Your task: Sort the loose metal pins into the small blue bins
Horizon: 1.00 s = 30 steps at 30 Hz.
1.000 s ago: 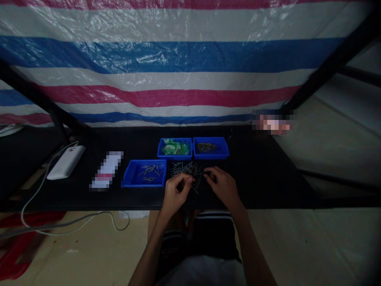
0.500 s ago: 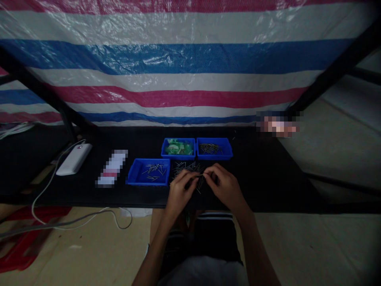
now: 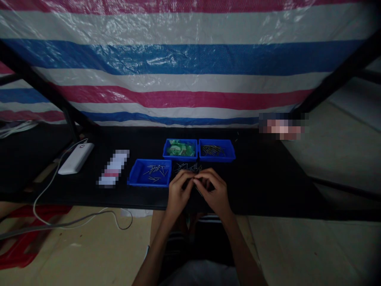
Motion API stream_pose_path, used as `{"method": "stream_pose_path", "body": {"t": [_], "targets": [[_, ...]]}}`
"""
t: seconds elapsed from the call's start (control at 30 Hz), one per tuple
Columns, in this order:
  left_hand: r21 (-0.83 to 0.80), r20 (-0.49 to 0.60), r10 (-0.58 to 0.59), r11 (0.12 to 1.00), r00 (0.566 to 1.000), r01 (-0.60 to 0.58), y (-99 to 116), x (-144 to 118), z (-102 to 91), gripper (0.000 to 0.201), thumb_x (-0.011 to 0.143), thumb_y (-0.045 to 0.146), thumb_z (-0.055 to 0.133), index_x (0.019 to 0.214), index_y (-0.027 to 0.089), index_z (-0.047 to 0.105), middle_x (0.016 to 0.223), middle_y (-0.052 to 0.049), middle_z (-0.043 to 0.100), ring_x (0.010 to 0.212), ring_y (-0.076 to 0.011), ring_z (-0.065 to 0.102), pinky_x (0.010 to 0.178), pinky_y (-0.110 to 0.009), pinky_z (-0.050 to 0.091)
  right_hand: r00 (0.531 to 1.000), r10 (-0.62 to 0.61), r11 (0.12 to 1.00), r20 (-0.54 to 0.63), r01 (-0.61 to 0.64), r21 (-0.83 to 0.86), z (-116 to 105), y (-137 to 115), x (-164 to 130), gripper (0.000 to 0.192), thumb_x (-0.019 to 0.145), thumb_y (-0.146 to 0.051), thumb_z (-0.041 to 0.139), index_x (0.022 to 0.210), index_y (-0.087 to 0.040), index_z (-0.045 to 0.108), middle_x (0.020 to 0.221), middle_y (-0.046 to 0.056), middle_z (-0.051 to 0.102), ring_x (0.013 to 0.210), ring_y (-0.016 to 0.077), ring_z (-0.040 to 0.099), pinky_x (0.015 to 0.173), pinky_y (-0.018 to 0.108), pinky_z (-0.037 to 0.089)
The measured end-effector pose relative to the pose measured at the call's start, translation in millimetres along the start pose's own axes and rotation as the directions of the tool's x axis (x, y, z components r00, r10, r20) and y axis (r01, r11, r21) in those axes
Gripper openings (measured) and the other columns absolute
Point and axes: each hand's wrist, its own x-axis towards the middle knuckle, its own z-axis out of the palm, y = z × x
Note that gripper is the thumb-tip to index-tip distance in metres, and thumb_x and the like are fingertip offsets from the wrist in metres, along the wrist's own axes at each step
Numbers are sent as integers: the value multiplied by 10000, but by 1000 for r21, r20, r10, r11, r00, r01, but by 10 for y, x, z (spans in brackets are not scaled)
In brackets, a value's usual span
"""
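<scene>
Near the table's (image 3: 268,186) left end a white power bank (image 3: 76,158) is lying with its cable trailing over the front edge. Moving right, a blue tray (image 3: 150,177) is holding a few pins. Just beside it, close to the front edge, the left hand (image 3: 177,193) and right hand (image 3: 214,191) are meeting fingertip to fingertip over a loose pile of pins (image 3: 187,168); both are pinching together, though whether on a pin I cannot tell. Behind them a tray of green parts (image 3: 180,149) and a tray of pins (image 3: 216,150) are sitting side by side.
</scene>
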Motion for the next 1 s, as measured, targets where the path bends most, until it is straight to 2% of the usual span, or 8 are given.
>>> {"method": "stream_pose_path", "body": {"t": [0.23, 0.37, 0.6, 0.77, 1.0], "targets": [[-46, 18, -1, 999, 1000, 2, -79, -32, 5, 221, 991, 193, 617, 1126, 213, 792, 1070, -80, 796, 997, -212, 746, 900, -319, 576, 999, -51, 999, 10, 51, 9, -10, 57, 4, 103, 936, -237, 715, 1037, -241, 731, 944, 27, 670, 644, 117, 565, 577, 266, 498], [-33, 29, -22, 999, 999, 23, -73, -36, 12, 242, 998, 220, 615, 1164, 222, 790, 1130, -87, 795, 1038, -226, 753, 925, -340, 588, 998, -60, 998, 1, 60, -20, -2, 74, -13, 122, 957, -213, 668, 1052, -250, 737, 967, 38, 677, 680, 125, 594, 598, 268, 529], [68, 70, -51, 997, 996, 46, -38, -22, 24, 264, 1005, 220, 594, 1195, 236, 777, 1092, -79, 793, 1000, -222, 747, 898, -326, 577, 995, -75, 995, -59, 70, -74, -3, 81, -49, 124, 942, -180, 679, 1028, -255, 728, 977, 39, 650, 707, 127, 605, 601, 262, 537], [95, 75, -32, 995, 997, 25, -72, -42, 18, 270, 1022, 223, 559, 1186, 231, 774, 1025, -77, 783, 927, -207, 733, 827, -299, 568, 999, -37, 996, -26, 35, -88, 9, 95, -39, 139, 951, -228, 675, 1079, -260, 720, 991, 47, 665, 684, 134, 592, 597, 278, 537], [102, 63, -19, 995, 998, 12, -76, -52, 14, 277, 1028, 223, 549, 1199, 227, 767, 1073, -82, 781, 968, -212, 729, 874, -312, 570, 1000, -28, 996, -13, 27, -84, 17, 113, -23, 120, 958, -220, 664, 1033, -259, 749, 982, 44, 656, 740, 138, 620, 623, 262, 544]]}}
